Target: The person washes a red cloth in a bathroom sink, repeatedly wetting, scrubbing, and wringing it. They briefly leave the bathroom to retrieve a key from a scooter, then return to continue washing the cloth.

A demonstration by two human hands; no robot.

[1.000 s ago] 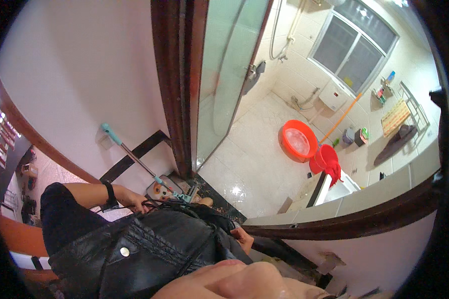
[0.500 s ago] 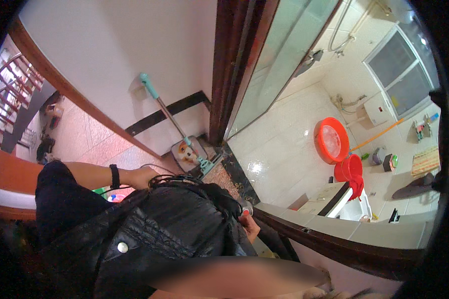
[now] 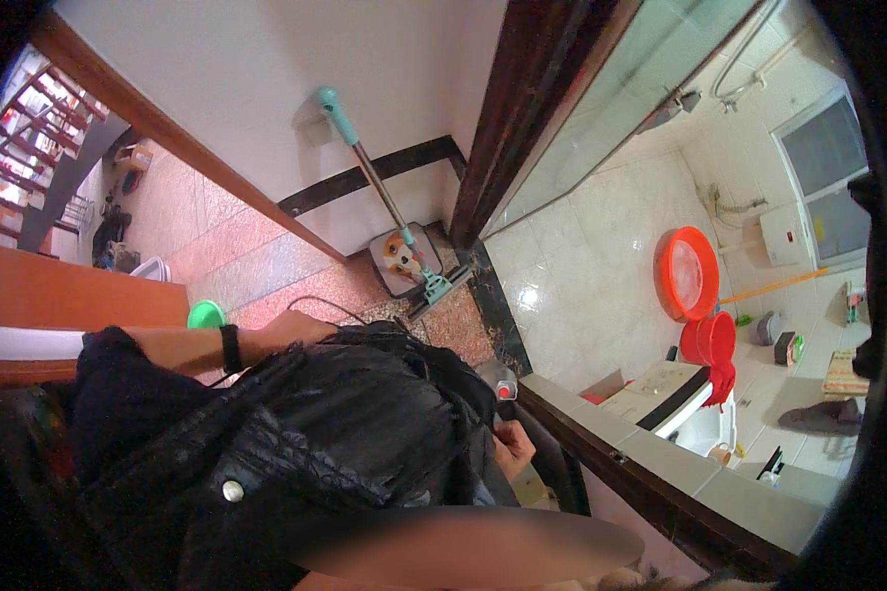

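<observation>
1. The left hand (image 3: 301,328), a black wristband (image 3: 230,347) behind it, is at the upper edge of the black jacket (image 3: 345,433) that the person wears; its fingertips are hidden, so I cannot tell whether they are together or apart.
2. A thin dark cable (image 3: 330,303) curves over the floor just beyond that hand.
3. The right hand (image 3: 512,450) is at the jacket's right side, fingers curled inward; whether they are clamped on anything I cannot tell.
4. Near it is a grey part with a red button (image 3: 505,391).
5. Ahead, a pale-blue-handled mop (image 3: 389,202) leans on the wall, its head beside a dog-patterned square (image 3: 386,264).
6. Through the doorway, an orange basin (image 3: 666,276) stands beside a red bucket (image 3: 708,340).
</observation>
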